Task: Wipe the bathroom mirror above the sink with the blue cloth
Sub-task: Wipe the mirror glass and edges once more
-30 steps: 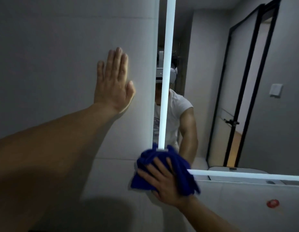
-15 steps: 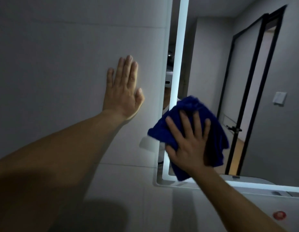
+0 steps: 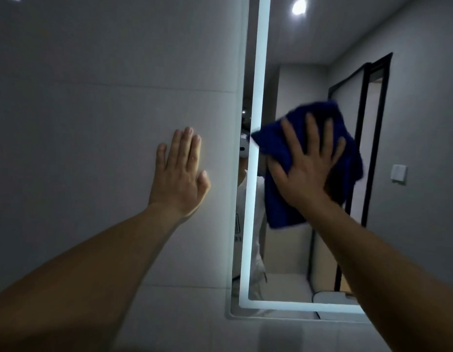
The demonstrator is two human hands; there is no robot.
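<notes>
The blue cloth (image 3: 283, 189) lies flat against the mirror (image 3: 296, 250), just right of its lit left edge strip (image 3: 255, 123), pressed by my right hand (image 3: 306, 171), fingers spread straight, while my left hand (image 3: 181, 174) rests open-palmed on the wall (image 3: 93, 123) left of the mirror.

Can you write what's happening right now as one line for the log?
step: mirror wipe | right hand flat, pressing crumpled blue cloth on lit-edged wall mirror | left hand flat on grey tiled wall

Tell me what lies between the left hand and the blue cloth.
Head view: from the left hand rightward, bare wall, then the mirror edge with its lit strip, which the blue cloth reaches.
</notes>
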